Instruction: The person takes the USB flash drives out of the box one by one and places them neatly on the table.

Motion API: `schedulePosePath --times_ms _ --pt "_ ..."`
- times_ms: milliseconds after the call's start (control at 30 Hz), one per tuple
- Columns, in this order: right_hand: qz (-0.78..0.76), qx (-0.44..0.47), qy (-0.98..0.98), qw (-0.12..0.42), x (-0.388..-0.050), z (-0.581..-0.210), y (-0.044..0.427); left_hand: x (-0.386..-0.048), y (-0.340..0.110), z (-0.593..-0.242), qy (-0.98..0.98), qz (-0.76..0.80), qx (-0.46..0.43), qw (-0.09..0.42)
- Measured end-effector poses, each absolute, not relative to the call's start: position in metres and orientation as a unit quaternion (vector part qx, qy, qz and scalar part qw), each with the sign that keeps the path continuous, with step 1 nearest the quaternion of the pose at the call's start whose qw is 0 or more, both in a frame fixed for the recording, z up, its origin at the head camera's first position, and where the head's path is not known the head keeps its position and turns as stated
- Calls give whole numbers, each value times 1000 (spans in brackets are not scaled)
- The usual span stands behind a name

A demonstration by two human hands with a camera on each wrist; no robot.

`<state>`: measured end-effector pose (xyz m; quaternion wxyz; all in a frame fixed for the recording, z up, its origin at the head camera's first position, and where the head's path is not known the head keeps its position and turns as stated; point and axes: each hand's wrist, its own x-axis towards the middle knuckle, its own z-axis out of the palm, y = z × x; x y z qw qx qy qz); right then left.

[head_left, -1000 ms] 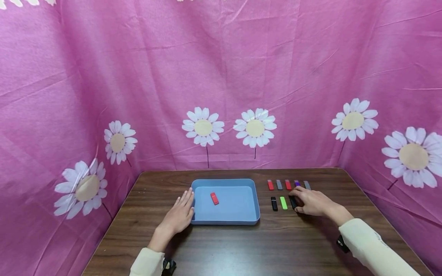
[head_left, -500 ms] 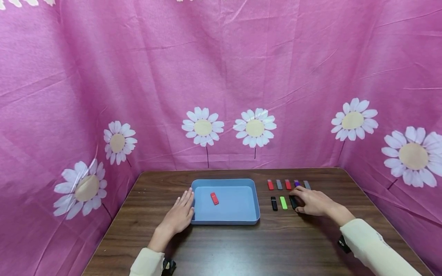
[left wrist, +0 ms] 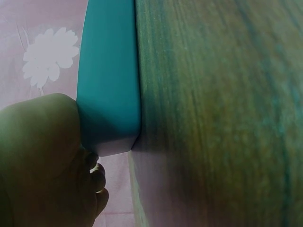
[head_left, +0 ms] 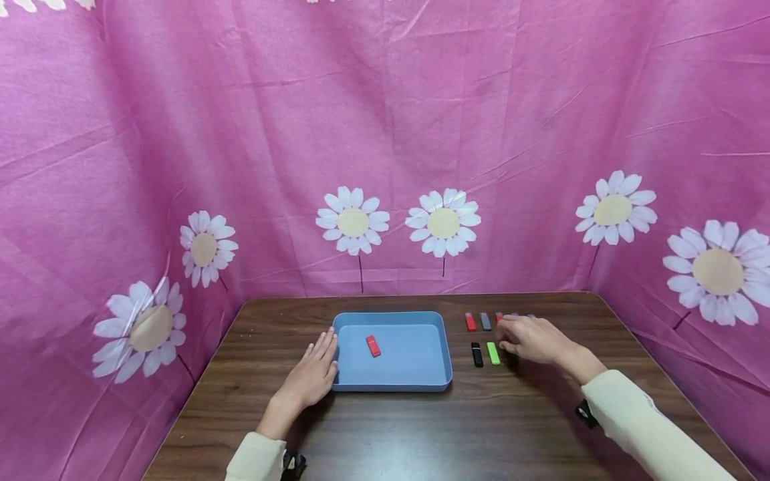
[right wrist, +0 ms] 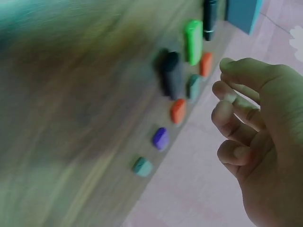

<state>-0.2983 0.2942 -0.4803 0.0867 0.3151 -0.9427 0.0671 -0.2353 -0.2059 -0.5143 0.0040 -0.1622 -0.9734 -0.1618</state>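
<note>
My left hand [head_left: 314, 374] rests with straight fingers against the left wall of a blue tray [head_left: 391, 387]. A red USB stick [head_left: 373, 346] lies tilted inside the tray. My right hand [head_left: 537, 339] hovers over the right end of two rows of USB sticks. In the right wrist view its fingers are loosely bent, with nothing between them. Below it on the table lies a black USB stick [right wrist: 171, 75], mostly covered by the hand in the head view. Beside that are a lime green stick [head_left: 493, 353] and another black stick [head_left: 477, 355].
Behind them runs a back row with a red stick [head_left: 470, 322], a grey stick [head_left: 485, 322], another red stick [right wrist: 178, 111], a purple stick [right wrist: 161, 138] and a grey-green one [right wrist: 142, 167]. A pink flowered curtain [head_left: 397, 133] surrounds the wooden table [head_left: 397, 434].
My right hand has let go of the black USB stick, lifted, and shifted slightly left and up, covering more of the back row. The left hand and tray have stayed put.
</note>
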Motion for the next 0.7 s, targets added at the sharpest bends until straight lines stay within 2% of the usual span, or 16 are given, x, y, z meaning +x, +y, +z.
schedulePosePath --times_ms 133,500,700 --pt "70 329 -936 100 -305 -473 282 -235 -205 -514 -973 -164 -163 4" --pt "72 332 -939 60 -325 -460 240 -235 -205 -515 -973 -165 -160 3" --pt "76 356 -929 69 -330 -449 215 -236 -205 -515 -973 -166 -161 3"
